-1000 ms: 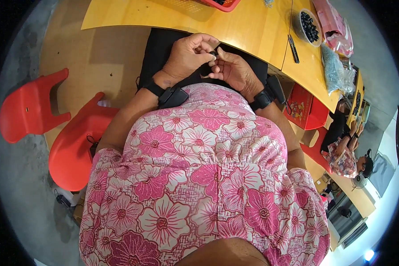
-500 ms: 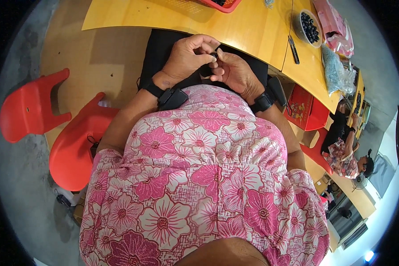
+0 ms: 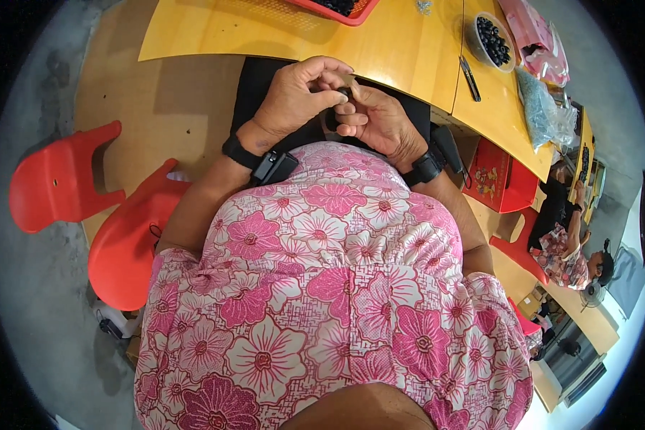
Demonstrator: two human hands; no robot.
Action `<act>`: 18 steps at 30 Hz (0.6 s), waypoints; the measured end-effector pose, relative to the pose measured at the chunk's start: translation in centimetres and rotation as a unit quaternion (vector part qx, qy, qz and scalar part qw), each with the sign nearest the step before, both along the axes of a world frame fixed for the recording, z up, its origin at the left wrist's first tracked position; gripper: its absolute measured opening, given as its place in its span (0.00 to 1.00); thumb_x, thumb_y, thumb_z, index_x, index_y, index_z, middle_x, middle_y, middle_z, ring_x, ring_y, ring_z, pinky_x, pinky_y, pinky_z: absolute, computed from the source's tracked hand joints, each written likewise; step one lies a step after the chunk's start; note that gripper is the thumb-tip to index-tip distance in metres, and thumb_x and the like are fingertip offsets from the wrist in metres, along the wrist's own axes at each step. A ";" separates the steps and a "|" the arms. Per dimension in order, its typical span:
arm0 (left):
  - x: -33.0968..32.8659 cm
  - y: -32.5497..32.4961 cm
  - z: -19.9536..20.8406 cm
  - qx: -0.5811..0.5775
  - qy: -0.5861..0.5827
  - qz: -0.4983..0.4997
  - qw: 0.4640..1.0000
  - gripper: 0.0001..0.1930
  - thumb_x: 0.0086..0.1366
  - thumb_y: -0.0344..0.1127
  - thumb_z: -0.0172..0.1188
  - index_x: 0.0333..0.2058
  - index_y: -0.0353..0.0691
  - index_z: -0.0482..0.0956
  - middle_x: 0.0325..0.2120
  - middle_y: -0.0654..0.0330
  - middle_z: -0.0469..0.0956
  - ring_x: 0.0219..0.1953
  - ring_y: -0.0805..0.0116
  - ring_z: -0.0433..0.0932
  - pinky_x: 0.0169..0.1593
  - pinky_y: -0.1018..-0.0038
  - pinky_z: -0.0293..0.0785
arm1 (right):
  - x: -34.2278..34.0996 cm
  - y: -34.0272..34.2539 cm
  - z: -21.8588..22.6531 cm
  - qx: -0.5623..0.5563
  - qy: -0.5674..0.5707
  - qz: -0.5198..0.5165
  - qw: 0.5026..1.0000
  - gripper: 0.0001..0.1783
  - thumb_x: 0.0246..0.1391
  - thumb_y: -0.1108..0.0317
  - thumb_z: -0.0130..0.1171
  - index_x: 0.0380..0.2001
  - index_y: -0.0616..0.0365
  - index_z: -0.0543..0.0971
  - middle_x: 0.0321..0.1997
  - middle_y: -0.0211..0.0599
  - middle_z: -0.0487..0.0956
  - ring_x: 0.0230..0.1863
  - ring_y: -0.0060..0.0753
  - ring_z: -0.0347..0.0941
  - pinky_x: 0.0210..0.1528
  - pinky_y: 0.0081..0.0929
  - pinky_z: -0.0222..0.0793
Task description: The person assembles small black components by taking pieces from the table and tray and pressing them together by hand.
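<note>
Assembly appears midway: a small dark part (image 3: 344, 95) is pinched between the curled left hand (image 3: 294, 97) and right hand (image 3: 376, 122) at twelve o'clock, below the worktop (image 3: 279, 32) edge, not yet set down.

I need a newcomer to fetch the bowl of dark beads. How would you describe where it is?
Start at the yellow wooden table in front of the person. Go to its far right part, beyond the dark slim tool lying on the top. The bowl of dark beads is small, round and clear, unlike the red basket and pink bags beside it.
</note>
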State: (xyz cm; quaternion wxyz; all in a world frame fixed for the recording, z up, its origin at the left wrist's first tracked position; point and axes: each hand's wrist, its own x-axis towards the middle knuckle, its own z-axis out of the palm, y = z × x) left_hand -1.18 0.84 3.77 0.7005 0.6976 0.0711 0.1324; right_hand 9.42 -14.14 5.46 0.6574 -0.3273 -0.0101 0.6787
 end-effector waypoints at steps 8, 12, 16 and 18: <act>-0.1 -0.2 0.8 -0.033 -0.001 -0.023 0.999 0.18 0.55 0.20 0.59 0.46 0.35 0.73 0.32 0.64 0.77 0.35 0.80 0.75 0.40 0.84 0.73 | 0.4 -0.5 -0.2 0.033 0.119 0.011 0.992 0.18 0.61 0.56 0.48 0.44 0.61 0.71 0.25 0.26 0.67 0.21 0.18 0.57 0.31 0.24 0.65; 0.0 -0.2 0.9 -0.002 0.005 -0.018 1.000 0.18 0.55 0.20 0.58 0.47 0.35 0.73 0.32 0.63 0.77 0.35 0.80 0.75 0.40 0.85 0.72 | 0.6 -0.7 -0.5 0.037 0.136 0.011 0.990 0.18 0.61 0.57 0.48 0.46 0.60 0.71 0.25 0.26 0.67 0.21 0.17 0.57 0.31 0.24 0.65; 0.1 -0.3 1.0 -0.018 0.014 -0.015 1.000 0.18 0.56 0.20 0.58 0.47 0.35 0.73 0.32 0.63 0.77 0.35 0.80 0.75 0.40 0.85 0.72 | 0.4 -0.6 -0.3 0.041 0.128 0.002 0.991 0.18 0.61 0.58 0.48 0.47 0.60 0.70 0.24 0.26 0.67 0.20 0.17 0.57 0.31 0.24 0.66; 0.1 -0.3 1.1 -0.018 0.014 -0.013 1.000 0.18 0.56 0.20 0.58 0.47 0.35 0.73 0.32 0.64 0.77 0.35 0.81 0.75 0.40 0.85 0.72 | 0.5 -0.6 -0.2 0.039 0.122 0.002 0.992 0.18 0.61 0.58 0.48 0.47 0.59 0.70 0.24 0.25 0.66 0.20 0.16 0.57 0.31 0.24 0.67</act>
